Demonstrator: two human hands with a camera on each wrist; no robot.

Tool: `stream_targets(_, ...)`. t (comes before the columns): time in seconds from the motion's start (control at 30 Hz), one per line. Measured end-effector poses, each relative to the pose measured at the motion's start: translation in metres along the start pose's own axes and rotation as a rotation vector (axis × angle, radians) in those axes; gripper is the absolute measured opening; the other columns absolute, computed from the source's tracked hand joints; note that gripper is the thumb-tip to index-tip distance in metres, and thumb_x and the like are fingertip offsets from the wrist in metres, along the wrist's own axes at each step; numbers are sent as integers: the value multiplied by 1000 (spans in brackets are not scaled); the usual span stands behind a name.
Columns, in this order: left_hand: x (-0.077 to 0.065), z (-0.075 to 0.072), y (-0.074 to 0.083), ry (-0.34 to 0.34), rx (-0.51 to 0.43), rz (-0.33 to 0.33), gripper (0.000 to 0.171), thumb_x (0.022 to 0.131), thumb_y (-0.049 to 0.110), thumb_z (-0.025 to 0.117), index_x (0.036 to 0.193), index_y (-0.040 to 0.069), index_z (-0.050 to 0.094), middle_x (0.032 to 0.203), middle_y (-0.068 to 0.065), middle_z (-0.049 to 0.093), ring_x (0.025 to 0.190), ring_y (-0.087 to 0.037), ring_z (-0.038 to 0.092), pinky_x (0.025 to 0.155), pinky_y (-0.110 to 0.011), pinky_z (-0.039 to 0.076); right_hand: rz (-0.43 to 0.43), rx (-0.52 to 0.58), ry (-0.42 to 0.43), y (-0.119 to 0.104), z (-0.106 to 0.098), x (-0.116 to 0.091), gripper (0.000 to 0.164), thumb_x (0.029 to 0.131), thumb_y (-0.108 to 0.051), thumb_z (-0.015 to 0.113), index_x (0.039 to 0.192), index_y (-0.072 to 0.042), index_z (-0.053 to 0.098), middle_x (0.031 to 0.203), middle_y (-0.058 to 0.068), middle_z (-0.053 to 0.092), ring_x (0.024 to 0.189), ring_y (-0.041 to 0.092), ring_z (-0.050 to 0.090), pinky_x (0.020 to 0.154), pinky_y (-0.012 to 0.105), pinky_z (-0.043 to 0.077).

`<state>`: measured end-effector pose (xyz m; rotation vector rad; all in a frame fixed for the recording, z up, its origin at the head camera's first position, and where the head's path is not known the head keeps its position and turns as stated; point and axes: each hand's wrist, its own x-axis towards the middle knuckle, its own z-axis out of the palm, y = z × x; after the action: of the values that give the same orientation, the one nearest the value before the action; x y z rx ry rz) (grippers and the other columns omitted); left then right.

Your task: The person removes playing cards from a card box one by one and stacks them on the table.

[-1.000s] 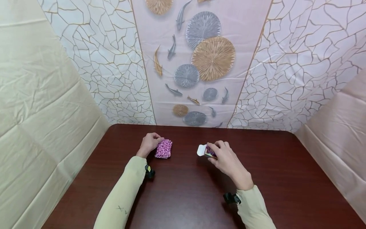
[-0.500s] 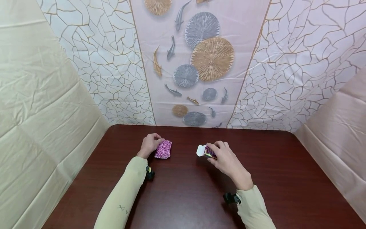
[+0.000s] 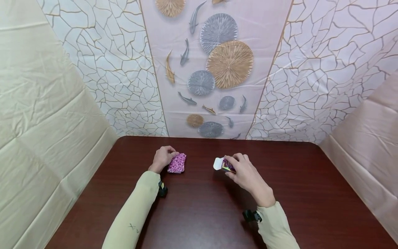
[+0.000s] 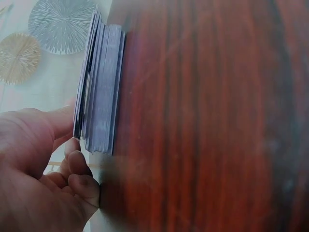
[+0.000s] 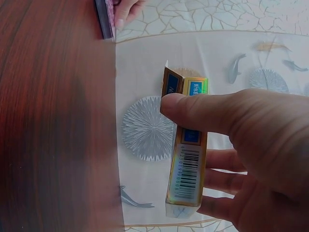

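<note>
A stack of cards with a pink patterned back (image 3: 177, 163) lies on the dark table, left of the middle. My left hand (image 3: 161, 159) pinches it at its far left corner, thumb over the top and fingers curled at the side. In the left wrist view, the upper cards of the stack (image 4: 104, 92) stand slightly apart from the thicker part below. My right hand (image 3: 248, 176) grips a small shiny card box (image 3: 228, 166) between thumb and fingers, just above the table. Its white end flap (image 3: 218, 163) is folded out toward the left. A barcode (image 5: 187, 169) shows on the box's narrow side.
The reddish-brown table (image 3: 199, 214) ends at a back edge close beyond both hands. A patterned cloth (image 3: 205, 103) hangs behind it, with plain cream cloth (image 3: 56, 138) on the left side. Each wrist wears a small black camera (image 3: 162, 189).
The view has shifted very slightly. Both hands stay almost still, the left at the card stack and the right on the box.
</note>
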<state>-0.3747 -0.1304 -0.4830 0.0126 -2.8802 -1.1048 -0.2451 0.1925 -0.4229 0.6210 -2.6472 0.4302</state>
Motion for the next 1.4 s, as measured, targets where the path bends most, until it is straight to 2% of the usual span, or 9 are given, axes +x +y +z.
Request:
stream_targets(0.17,0,-2,-2,2,-2,21,21,90,36,70,94,16,74,102,-7,72,92,-26,60,83,-42,48,-1,3,13,-1,1,0,55,75,-14,85,126,-8,64,108,17,60,96,34,52,76,45,51)
stream_targets(0.4,-2,-10,0,-14,-14,-7,29,96,41,61,101,14,69,96,-8,68,84,-23,56,77,-37,45,8,-4,-1,-1,0,0,55,76,-14,84,127,-7,63,109,17,59,98,35,52,76,46,52)
stream_targets(0.57,-3,-20,9,3,-24,16,36,99,44,54,109,11,66,103,-9,68,88,-24,57,78,-38,47,1,-13,0,0,-2,1,55,76,-13,84,127,-8,63,109,18,59,97,35,52,76,46,52)
stream_targets(0.73,-6,-26,22,20,-45,56,38,99,45,53,112,11,66,100,-9,68,89,-24,59,79,-39,48,-4,-16,-10,0,-2,1,55,77,-13,83,127,-6,63,109,18,59,97,36,52,76,46,51)
stream_targets(1.03,-21,-25,43,15,-151,108,35,99,43,54,112,12,65,91,-6,65,76,-19,57,68,-31,45,-23,-20,-10,-3,2,2,53,76,-14,84,125,-7,63,108,18,60,96,35,52,76,47,51)
stream_targets(1.27,-31,-25,55,14,-255,136,33,99,43,54,111,14,65,88,-7,66,78,-20,59,70,-30,45,-37,-23,19,-3,4,1,52,75,-13,84,123,-7,64,106,16,60,94,34,52,75,46,51)
stream_targets(1.4,-35,-22,58,1,-325,135,32,99,42,54,111,13,63,92,-12,68,84,-24,65,71,-30,47,-41,-23,15,-4,4,2,53,75,-13,84,123,-7,64,106,16,60,94,34,52,76,46,51)
